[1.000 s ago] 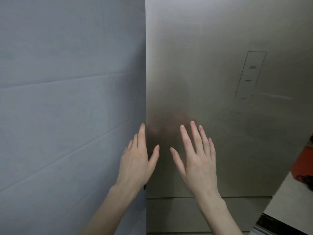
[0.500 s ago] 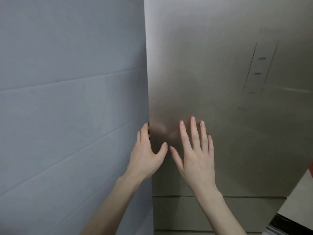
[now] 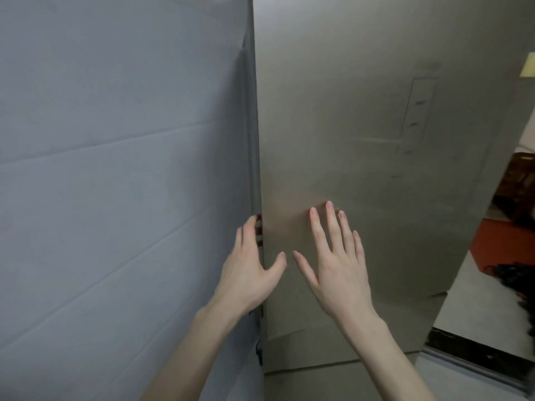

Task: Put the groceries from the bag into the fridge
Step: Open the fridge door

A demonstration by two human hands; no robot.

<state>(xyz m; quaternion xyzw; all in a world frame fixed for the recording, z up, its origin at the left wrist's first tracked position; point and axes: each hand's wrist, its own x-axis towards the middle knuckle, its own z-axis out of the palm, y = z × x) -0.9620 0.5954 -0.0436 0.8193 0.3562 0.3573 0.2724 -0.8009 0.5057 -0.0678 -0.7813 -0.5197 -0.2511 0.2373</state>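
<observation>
The brushed-steel fridge door (image 3: 362, 157) fills the middle and right of the head view. My left hand (image 3: 249, 270) is at the door's left edge, its fingertips hooked into the narrow gap between door and grey side panel, its thumb spread on the door's front. My right hand (image 3: 333, 261) lies flat against the door front beside it, fingers straight and spread. No bag or groceries are in view. The fridge's inside is hidden.
A grey panel (image 3: 115, 183) stands close on the left. A faint control-panel outline (image 3: 419, 114) marks the door. A lower door seam (image 3: 318, 366) runs below my hands. On the right are a pale counter (image 3: 474, 308), something orange-red (image 3: 503, 241) and a yellow note (image 3: 527, 65).
My left hand has slid its fingertips from lying flat into the gap at the door's edge. My right hand has stayed flat on the door. More of the room shows at the right.
</observation>
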